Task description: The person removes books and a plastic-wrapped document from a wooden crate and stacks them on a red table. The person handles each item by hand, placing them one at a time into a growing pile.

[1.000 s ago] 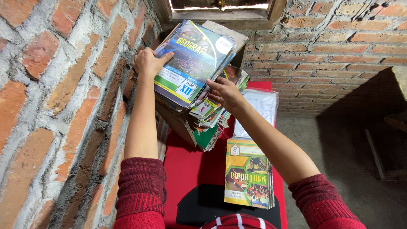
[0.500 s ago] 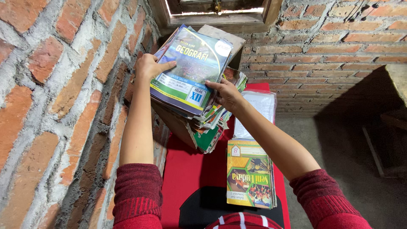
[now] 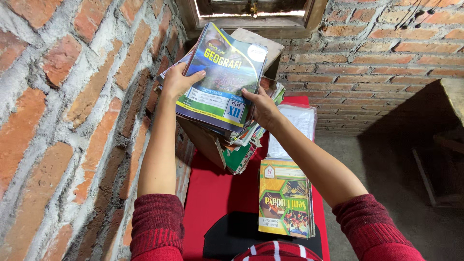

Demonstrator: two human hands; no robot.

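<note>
Head view: left hand (image 3: 176, 82) and right hand (image 3: 261, 107) clasp a bundle of schoolbooks (image 3: 222, 82), fingers curled around its two side edges, raised over the tilted book pile (image 3: 237, 152). Two more book stacks, yellow-green (image 3: 285, 198) and white (image 3: 297, 130), lie on the red desk (image 3: 212, 193), seemingly unsorted.

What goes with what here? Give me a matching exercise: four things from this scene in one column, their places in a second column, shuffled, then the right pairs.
Things:
1. blue and green textbook
2. yellow and green book
3. white papers
4. left hand

Places:
A. lying on the red table, nearest the person
B. on top of the stack, held at both sides
C. gripping the top book's edge by the brick wall
D. on the table beyond the yellow and green book

Pairs: 1-B, 2-A, 3-D, 4-C
</note>
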